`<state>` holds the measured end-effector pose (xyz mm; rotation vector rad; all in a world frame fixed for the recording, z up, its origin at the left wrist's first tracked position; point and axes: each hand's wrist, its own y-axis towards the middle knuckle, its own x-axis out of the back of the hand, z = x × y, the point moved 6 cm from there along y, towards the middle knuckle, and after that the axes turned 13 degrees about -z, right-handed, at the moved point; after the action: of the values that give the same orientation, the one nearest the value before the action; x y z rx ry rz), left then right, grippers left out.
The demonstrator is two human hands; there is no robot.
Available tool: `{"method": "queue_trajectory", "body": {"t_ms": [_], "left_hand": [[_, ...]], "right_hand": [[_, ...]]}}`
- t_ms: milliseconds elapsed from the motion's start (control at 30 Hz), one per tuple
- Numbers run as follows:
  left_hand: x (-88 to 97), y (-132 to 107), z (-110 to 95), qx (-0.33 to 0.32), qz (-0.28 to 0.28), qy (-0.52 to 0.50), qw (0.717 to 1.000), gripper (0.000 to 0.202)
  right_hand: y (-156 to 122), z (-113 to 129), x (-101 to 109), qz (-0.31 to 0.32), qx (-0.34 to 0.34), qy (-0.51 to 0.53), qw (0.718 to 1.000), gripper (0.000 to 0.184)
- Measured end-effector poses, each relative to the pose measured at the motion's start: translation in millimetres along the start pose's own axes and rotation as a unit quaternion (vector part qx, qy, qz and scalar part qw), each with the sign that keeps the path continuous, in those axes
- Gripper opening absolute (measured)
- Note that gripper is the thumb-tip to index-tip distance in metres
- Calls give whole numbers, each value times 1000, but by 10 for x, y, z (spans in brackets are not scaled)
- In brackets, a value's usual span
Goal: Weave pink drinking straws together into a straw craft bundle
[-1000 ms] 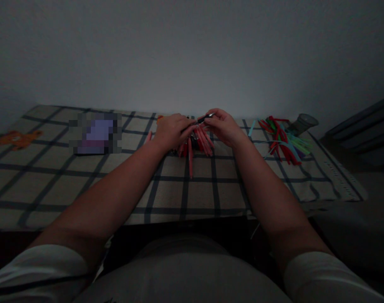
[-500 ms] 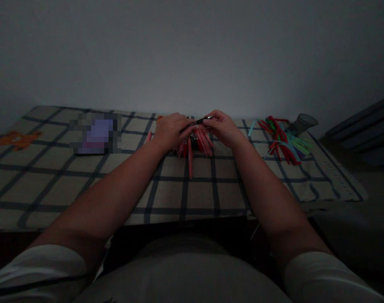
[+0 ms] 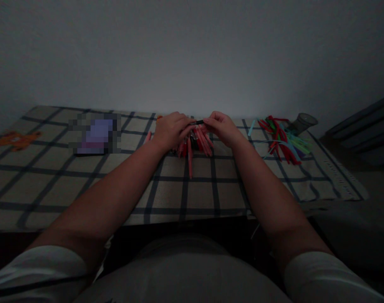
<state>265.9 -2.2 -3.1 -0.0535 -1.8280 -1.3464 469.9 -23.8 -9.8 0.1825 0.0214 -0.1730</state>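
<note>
While both arms reach over the checked tablecloth (image 3: 199,195), going left to right: flat orange item (image 3: 15,140) near the far-left edge, shape irregular. Next, purple item (image 3: 99,134), pixelated, details unreadable, well apart from the hands. Pink piece (image 3: 148,136) pokes out just beside the left wrist; small orange bit (image 3: 159,118) shows behind the left hand (image 3: 172,129). That hand is palm down, fingers bent and close together, at the left side of the pink bundle (image 3: 206,144); undersides hidden, so cannot tell whether it grips anything. Bundle lies mid-table, below and between the hands, pink sticks fanned toward the person, red and dark bits mixed in, one stick jutting nearest. Above it, slim black piece (image 3: 198,122) spans the gap between the hands, roughly level. Right hand (image 3: 220,125) has thumb and index pinched together on its right end. Further right: pale blue strip (image 3: 252,128) alone, then coloured strips (image 3: 283,143), red, green, blue, heaped beside a tilted grey cup (image 3: 304,122).
</note>
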Motion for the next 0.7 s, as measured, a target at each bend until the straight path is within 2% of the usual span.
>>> {"method": "queue_trajectory", "body": {"t_ms": [300,467,700], "left_hand": [[-1,-9,-16,-26,-13,-1,1000,44],[21,-2,1,2,-23,2,1000,47],[56,3,29,30,-29,4,999,51]], "right_hand": [[15,-54,-74,11,25,-64,998,80],[6,-27,-53,18,17,-53,998,73],[57,47,84,-15,84,-17,996,65]]}}
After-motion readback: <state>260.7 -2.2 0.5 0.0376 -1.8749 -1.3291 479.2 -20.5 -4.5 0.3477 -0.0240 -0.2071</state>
